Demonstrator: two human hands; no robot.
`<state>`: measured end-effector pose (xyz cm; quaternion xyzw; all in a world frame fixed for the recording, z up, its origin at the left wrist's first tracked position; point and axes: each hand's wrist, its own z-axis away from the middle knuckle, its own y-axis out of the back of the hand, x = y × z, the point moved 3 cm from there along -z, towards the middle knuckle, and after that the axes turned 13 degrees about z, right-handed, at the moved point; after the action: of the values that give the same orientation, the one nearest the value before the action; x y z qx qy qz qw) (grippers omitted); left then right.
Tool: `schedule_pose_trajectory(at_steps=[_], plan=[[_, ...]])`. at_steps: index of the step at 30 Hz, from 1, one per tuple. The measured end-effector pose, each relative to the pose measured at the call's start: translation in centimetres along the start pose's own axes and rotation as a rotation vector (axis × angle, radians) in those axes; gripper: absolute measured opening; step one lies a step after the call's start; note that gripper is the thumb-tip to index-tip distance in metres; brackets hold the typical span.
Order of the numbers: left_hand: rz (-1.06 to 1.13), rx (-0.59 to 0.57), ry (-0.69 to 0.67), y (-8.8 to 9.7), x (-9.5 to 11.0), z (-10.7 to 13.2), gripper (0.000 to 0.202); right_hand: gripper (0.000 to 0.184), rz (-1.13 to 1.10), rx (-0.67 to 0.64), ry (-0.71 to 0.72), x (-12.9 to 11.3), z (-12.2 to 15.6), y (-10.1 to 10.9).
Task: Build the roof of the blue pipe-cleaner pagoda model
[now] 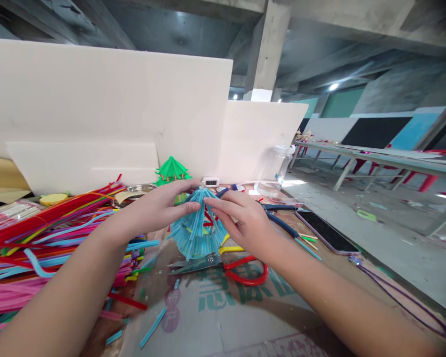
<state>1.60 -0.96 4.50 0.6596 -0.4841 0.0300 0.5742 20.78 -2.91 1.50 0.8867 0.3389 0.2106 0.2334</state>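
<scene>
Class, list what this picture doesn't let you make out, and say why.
In the head view:
Blue model: far side hidden by its front.
Green model: lower part mostly hidden by the left hand.
White display: digits too small.
Pink strips: cut off by the left edge.

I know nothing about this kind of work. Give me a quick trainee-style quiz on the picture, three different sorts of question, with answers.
1. True or false: the phone lies to the right of the scissors.
2. The left hand and right hand touch a model. What is its main colour? a) blue b) green c) black
3. Fill in: a clear ____ stands in front of the right-hand white board.

Key: 1. True. 2. a. 3. Bottle.
</scene>
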Motion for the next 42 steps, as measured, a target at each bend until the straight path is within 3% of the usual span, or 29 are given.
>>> schedule_pose_trajectory(at_steps=[5,12,15,21,28,42], plan=[[0.046,-0.006,-0.033,-0.1,-0.5,-0.1,0.057,0.026,-0.042,-0.011,-0.019,0.0,0.0,0.0],[0.154,-0.03,0.001,0.3,-1.0,0.1,0.056,0.01,-0.226,-0.032,-0.291,0.9,-0.3,0.2],[0.194,-0.052,-0.003,0.4,-1.2,0.2,0.052,0.012,-0.264,-0.052,-0.349,1.2,-0.4,0.2],[0.137,-0.04,0.004,0.3,-0.6,0.1,0.052,0.013,-0.251,-0.089,-0.305,1.0,-0.4,0.2],[0.016,0.022,-0.06,-0.4,1.6,-0.2,0.038,0.008,-0.262,-0.143,-0.383,1.5,0.0,-0.3],[0.007,0.029,-0.004,-0.3,1.6,-0.2,0.044,0.018,-0.241,-0.173,-0.322,1.4,-0.3,-0.4]])
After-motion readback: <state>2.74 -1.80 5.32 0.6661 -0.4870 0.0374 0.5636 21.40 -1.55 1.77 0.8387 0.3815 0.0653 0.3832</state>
